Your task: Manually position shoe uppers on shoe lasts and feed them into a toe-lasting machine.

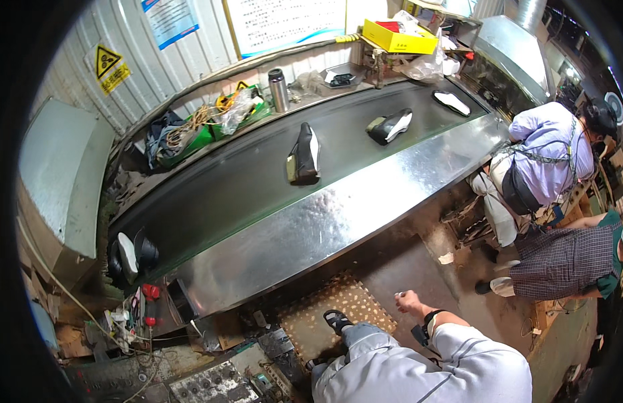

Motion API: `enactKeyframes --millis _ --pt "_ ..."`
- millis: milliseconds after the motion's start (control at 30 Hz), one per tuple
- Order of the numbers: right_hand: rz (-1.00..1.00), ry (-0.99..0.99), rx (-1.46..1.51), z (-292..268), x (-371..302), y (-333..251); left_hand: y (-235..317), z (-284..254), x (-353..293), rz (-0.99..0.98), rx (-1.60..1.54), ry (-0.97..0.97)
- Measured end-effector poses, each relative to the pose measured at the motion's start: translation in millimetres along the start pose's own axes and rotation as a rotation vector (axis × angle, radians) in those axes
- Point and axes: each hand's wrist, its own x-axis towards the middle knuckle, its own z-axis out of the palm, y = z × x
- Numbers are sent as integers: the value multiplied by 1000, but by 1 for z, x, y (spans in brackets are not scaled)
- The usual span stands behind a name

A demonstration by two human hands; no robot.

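My right hand (409, 302) is raised in front of my body, low in the view, with its fingers curled together. A small whitish bit shows at the fingertips, too small to name. A dark band (431, 317) circles that wrist. My left hand is out of view. Beyond my hand, a dark conveyor belt carries several shoes. One black shoe with a white sole (304, 154) lies on its side near the middle. Another black shoe (390, 126) is farther right, and a third shoe (451, 103) lies at the far right end. More shoes (128, 255) stand at the left end.
A shiny metal ledge (325, 221) runs along the belt's near side. Green bins (241, 114), a steel flask (278, 91) and a yellow box (400, 37) line the back. Two co-workers (546, 151) are on the right. A control panel (210, 388) sits lower left.
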Motion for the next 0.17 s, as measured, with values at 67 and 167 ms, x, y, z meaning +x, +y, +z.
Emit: enactKeyframes --millis 67,167 --pt "-50 -75 -83 18 14 8 0 4 2 -8 -40 -13" --pt "-143 -229 -114 38 -15 -28 3 3 6 -121 -39 -38"
